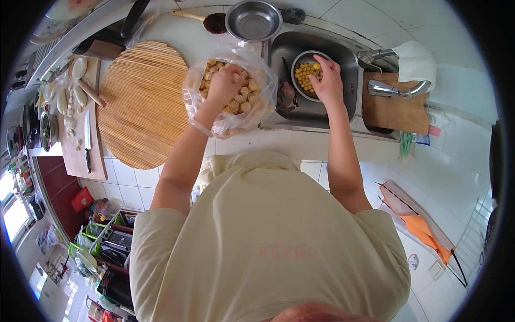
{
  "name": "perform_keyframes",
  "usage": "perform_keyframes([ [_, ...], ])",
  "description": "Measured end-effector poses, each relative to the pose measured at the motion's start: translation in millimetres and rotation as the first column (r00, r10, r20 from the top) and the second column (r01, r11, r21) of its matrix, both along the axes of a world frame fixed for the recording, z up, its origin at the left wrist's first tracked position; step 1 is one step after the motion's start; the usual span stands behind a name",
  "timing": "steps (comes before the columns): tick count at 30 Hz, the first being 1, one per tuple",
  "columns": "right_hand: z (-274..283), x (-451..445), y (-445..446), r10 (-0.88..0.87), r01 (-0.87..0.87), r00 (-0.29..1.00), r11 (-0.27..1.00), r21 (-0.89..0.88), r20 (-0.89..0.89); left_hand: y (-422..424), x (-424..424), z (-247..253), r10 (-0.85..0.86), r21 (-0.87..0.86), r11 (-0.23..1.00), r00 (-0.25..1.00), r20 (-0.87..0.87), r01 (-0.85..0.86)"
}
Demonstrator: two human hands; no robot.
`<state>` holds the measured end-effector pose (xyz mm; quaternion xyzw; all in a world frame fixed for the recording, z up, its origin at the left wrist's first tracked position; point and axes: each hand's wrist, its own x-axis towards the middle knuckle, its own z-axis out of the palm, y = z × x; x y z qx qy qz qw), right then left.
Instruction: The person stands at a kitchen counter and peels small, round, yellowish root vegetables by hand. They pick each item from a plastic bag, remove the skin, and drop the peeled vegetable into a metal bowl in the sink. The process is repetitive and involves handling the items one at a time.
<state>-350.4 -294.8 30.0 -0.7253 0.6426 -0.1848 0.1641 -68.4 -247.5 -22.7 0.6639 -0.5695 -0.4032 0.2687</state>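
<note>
My left hand (226,85) reaches into an open clear plastic bag (267,90) of husked ground cherries (243,96). Its fingers are curled down among the papery tan husks, and whether they grip one is hidden. Over a round metal bowl (295,82) in the sink, my right hand (330,78) has thumb and fingers spread apart. Bare yellow ground cherries (305,76) lie in that bowl. One yellow berry (316,66) shows larger than the others, between the thumb and the fingertips, apparently loose.
The stainless sink (346,108) also holds a dark wet clump (286,95) beside the bowl. An empty metal basin (254,22) stands behind the bag. Leftward are a round wooden board (143,104) and a knife (87,141) on a cutting board (80,165). A faucet (384,88) juts in at right.
</note>
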Motion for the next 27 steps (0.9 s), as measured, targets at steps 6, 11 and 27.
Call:
perform_keyframes([
  [6,0,39,8,0.156,-0.159,0.929,0.987,-0.019,0.336,-1,-36,-30,-0.117,-0.026,0.990,0.926,0.358,0.135],
  [11,-20,74,33,0.078,-0.265,0.769,0.942,0.206,0.635,15,-13,13,0.026,0.034,0.999,0.969,-0.247,-0.018],
  [27,33,102,51,-0.424,-0.489,0.175,0.746,0.452,0.888,53,-21,87,0.152,0.090,0.984,0.463,-0.873,-0.152],
])
